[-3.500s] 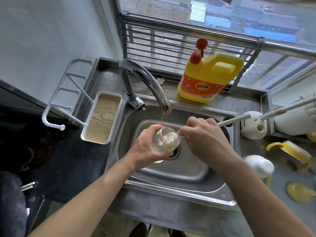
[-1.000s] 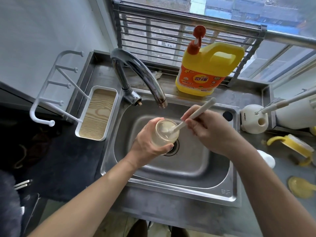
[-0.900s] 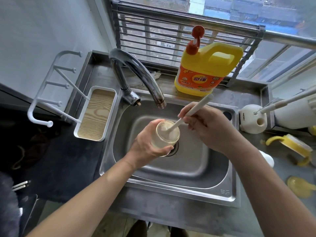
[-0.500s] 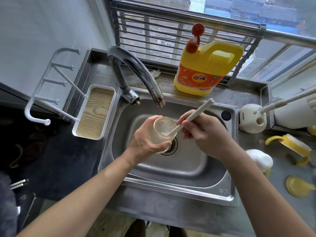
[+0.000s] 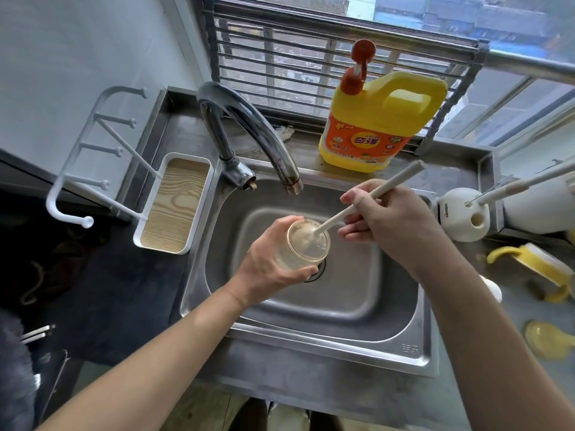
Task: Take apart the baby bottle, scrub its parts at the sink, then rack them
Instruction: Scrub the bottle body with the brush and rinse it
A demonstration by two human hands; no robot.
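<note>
Translucent, wide-mouthed bottle body, without collar or teat, held above the drain at the centre of the stainless-steel sink. The left hand cups it from below, fingers and thumb curled round the wall, with the mouth tilted up toward the right hand. That hand pinches the slim white handle of a bottle brush between thumb and forefinger, the other fingers loosely extended beneath. The brush head sits inside the bottle, blurred behind the cloudy wall.

A curved chrome tap rises from the sink's rear edge, its spout above and behind the bottle; no stream is discernible. A yellow detergent jug with a red pump stands at the counter's rear edge. A yellow two-handled collar lies near the counter's right edge, well apart from the bottle. A white peg rack with a wood-grain tray sits just beside the sink's left edge.

Step in hand, as judged: scrubbing the bottle's interior. Good practice is a firm left-hand grip low on the slippery wall, turning the bottle against the brush. The head should be driven to the base, then swept up the wall to the threaded rim. Working low over the basin limits any drop. Levering the handle against the rim should be avoided.
</note>
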